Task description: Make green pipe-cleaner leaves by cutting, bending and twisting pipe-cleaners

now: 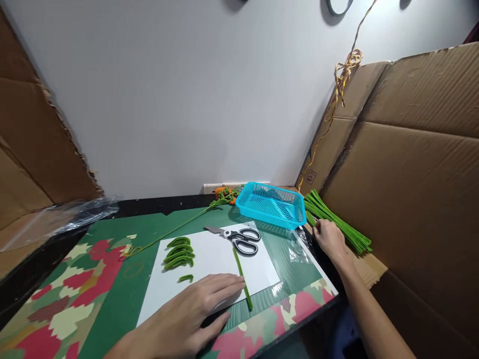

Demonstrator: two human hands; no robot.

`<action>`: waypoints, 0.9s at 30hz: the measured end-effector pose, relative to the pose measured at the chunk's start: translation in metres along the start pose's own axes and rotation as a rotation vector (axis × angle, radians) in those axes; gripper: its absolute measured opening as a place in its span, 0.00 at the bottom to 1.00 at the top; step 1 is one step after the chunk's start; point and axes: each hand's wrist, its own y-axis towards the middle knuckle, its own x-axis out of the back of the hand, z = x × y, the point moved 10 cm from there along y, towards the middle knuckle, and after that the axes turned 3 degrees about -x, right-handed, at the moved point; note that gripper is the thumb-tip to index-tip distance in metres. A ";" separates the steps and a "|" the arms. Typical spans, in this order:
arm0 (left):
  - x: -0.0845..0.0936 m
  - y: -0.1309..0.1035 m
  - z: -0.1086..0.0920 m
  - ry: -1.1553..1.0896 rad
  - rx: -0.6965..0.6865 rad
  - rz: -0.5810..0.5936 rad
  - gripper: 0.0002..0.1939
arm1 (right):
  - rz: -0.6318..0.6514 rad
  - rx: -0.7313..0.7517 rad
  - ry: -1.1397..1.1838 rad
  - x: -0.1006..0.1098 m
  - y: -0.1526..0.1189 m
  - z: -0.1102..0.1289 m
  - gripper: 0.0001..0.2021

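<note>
My left hand (204,309) lies on the white paper (215,264) with fingers stretched out, its fingertips touching a single green pipe cleaner (238,262) that lies lengthwise near the paper's right side. Black-handled scissors (241,241) rest just above that stem, blades toward the left. Several bent green pipe cleaner pieces (179,253) are stacked on the left of the paper, and a smaller bent piece (185,278) sits below them. To the right, my right hand (331,242) is closed beside a bundle of straight green pipe cleaners (340,224); what its fingertips grip is hidden.
A blue perforated basket (271,214) stands behind the paper. Orange and green fuzzy pieces (224,193) lie left of it, with a long green stem (175,229) reaching leftward. Cardboard walls (419,164) flank the table, clear plastic (82,214) lies at left, and yellow cord (329,119) hangs right.
</note>
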 end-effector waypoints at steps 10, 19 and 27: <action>0.010 0.003 -0.003 0.029 -0.010 -0.043 0.15 | -0.105 -0.125 0.138 0.019 0.016 -0.020 0.11; 0.000 -0.001 0.006 0.060 0.006 -0.004 0.14 | 0.002 -0.036 0.098 0.002 0.021 -0.034 0.06; -0.011 -0.002 0.012 0.098 0.038 0.090 0.12 | 0.182 -0.024 -0.069 -0.016 0.016 -0.039 0.11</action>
